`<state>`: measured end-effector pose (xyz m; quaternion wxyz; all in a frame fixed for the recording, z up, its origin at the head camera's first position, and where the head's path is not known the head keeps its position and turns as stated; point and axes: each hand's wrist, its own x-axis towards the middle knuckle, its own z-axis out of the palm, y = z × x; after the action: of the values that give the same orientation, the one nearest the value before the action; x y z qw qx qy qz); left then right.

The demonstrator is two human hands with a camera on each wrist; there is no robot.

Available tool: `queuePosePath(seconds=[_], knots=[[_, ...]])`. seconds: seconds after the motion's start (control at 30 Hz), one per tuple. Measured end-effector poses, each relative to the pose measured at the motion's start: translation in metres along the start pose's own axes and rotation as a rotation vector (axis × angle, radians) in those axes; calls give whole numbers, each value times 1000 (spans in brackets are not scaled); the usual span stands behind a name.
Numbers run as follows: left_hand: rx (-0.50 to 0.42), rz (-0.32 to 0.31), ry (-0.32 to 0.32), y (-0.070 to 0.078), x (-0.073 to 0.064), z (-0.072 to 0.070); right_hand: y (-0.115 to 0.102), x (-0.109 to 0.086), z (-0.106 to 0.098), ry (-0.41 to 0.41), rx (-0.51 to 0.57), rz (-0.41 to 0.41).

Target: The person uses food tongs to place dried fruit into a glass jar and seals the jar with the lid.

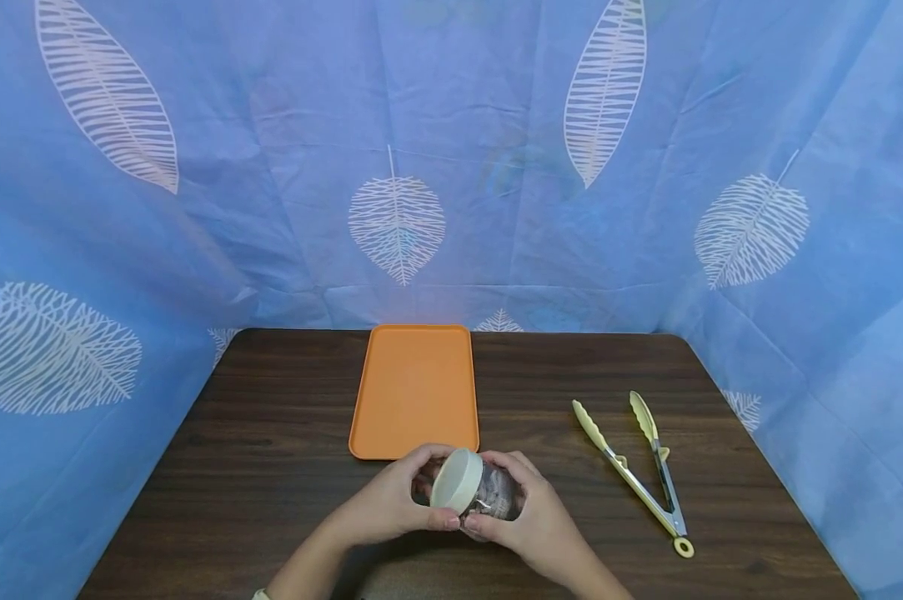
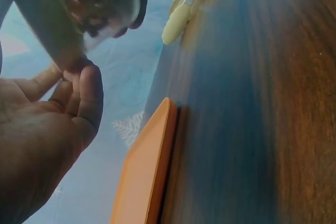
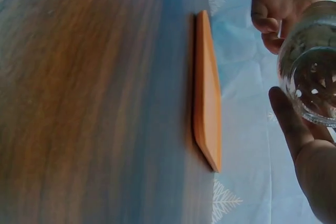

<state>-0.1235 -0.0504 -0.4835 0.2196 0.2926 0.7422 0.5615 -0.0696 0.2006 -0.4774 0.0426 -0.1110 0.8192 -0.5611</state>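
Observation:
Tilted to the left above the table's near part is a clear jar (image 1: 496, 493) with a pale lid (image 1: 459, 481). Small dark and pale pieces show inside the jar in the right wrist view, but their kind cannot be made out. My left hand (image 1: 396, 498) grips the lid, thumb in front and fingers behind. Around the jar's body curl the fingers and thumb of my right hand (image 1: 532, 517). The lid sits on the jar's mouth; whether it is loose cannot be seen. Beyond the hands lies an orange tray (image 1: 417, 392).
Spread tongs (image 1: 646, 483) with pale yellow tips and a ring end lie on the right of the dark wooden table (image 1: 271, 433). A blue cloth (image 1: 481, 233) with white leaf prints hangs behind the table and along its sides.

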Motion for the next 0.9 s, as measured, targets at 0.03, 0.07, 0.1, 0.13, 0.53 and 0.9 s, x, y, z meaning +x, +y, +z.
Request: queuePosePath(seconds=[0.03, 0.07, 0.1, 0.13, 0.53, 0.9], knots=[[1, 11, -1, 0, 0, 0, 0, 0, -1, -8, 32, -10], [6, 21, -1, 0, 0, 0, 0, 0, -2, -18, 72, -19], [11, 27, 2, 0, 0, 0, 0, -1, -3, -27, 111, -33], [19, 31, 5, 0, 0, 0, 0, -1, -4, -36, 151, -47], [94, -9, 37, -1, 3, 6, 11, 0, -9, -43, 27, -39], [372, -42, 67, -11, 11, 17, 31, 9, -11, -26, -235, -9]])
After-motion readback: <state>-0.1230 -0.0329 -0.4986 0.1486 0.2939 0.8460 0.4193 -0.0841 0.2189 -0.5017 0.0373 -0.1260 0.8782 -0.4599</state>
